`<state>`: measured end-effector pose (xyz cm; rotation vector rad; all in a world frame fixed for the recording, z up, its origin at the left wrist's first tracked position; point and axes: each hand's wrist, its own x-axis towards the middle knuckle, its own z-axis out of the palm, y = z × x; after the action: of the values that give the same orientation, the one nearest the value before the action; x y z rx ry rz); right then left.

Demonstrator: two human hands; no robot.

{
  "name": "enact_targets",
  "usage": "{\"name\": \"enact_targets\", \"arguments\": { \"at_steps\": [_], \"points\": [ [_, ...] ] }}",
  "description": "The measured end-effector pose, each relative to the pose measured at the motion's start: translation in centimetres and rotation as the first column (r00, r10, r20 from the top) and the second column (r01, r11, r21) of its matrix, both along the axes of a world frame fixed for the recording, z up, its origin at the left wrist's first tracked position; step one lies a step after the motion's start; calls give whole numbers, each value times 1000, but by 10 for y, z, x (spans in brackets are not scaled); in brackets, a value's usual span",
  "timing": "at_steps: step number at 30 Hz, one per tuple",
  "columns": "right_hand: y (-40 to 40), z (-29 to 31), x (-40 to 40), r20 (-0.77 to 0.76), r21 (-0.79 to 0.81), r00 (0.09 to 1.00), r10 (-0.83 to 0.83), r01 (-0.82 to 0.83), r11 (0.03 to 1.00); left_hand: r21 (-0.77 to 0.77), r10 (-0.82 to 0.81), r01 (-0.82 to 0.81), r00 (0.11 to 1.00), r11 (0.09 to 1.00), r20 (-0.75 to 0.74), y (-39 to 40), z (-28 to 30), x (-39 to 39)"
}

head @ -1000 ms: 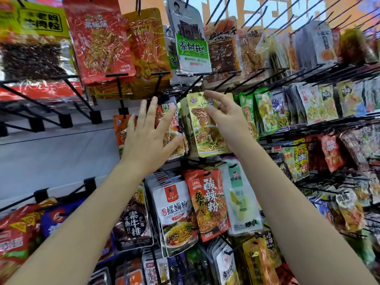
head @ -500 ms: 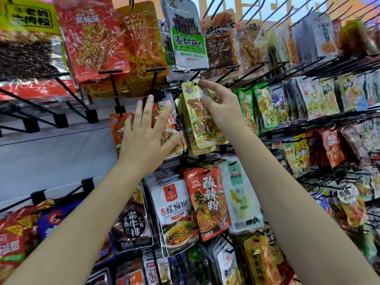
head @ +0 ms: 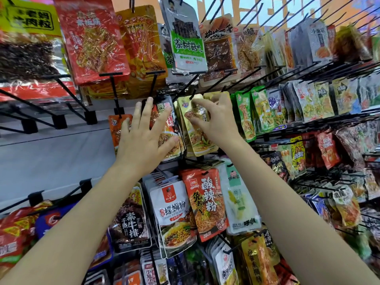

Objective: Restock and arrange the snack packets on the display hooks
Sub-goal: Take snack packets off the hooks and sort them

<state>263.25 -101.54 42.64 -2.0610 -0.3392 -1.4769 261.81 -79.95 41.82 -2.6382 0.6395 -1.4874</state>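
Right now my right hand (head: 213,120) pinches the top of a gold noodle packet (head: 195,128), its hang-hole at the tip of a black display hook (head: 192,95); I can't tell if it is threaded. My left hand (head: 144,138), fingers spread flat, presses the red spicy packets (head: 164,120) beside it. Most hooks look stocked; bare hooks (head: 61,112) at left suggest more remains.

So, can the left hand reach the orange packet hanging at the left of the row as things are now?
Probably yes. The left hand lies open with straight fingers on the dark red packets, and the orange packet hangs right beside it, partly behind its little finger. Nothing stands between them.
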Motion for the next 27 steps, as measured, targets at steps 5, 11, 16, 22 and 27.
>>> {"name": "enact_targets", "arguments": {
  "at_steps": [5, 11, 16, 22, 27],
  "points": [
    [2, 0, -2, -127, -382, 946, -297, 230, 895, 76, 48, -49, 999, 996, 15, 8, 0, 1],
    [4, 3, -3, -168, -410, 947, -273, 185, 893, 96, 119, -113, 991, 989, -55, 0, 4, -6],
    [-26, -38, -49, 81, -171, 997, 12, 2, 985, 40, -229, 226, 962, 973, 146, -13, -14, -31],
    [-90, -188, -128, -73, -2, 989, -131, 131, 991, 72, -713, 709, 699, 701, 54, -93, -134, -62],
    [-140, -360, -175, -542, -5, 773, -330, 390, 921, -53, -734, 799, 523, 599, -433, -157, -299, -56]
  ]
}}
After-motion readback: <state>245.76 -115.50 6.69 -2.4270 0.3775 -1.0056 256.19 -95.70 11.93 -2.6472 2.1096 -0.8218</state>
